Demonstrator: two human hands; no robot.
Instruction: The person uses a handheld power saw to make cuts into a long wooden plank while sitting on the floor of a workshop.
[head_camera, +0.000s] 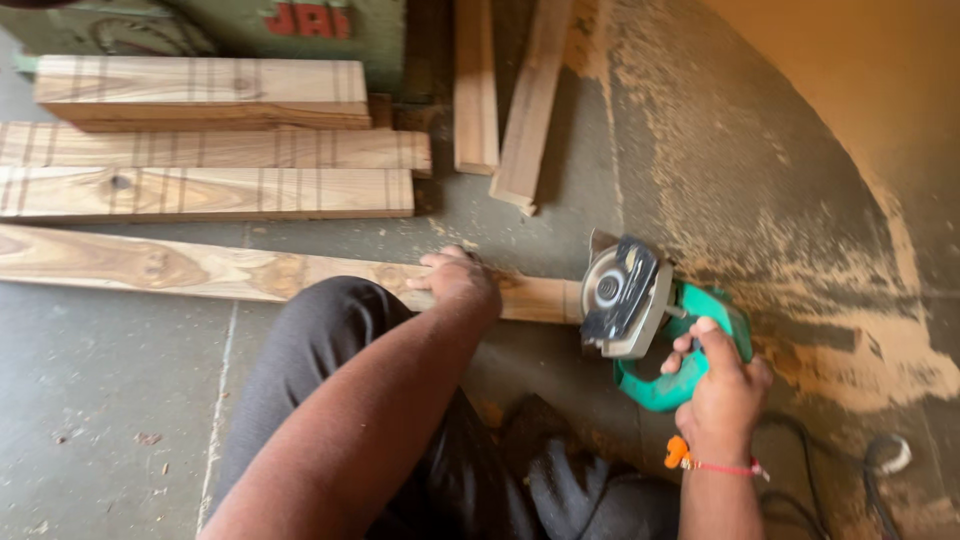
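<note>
From the head camera, the left hand lies palm-down on a long plank that rests on the grey floor, fingers pressed on the wood near its right end. The right hand is wrapped around the green handle of a circular saw, whose grey blade guard sits at the plank's right end. The hands are well apart. A red thread is tied at the right wrist.

Behind the plank, three shorter boards lie stacked side by side, and two narrow slats lean nearby. At the top edge stands a green panel with red lettering. Sawdust spreads to the right. A dark cable curls at lower right.
</note>
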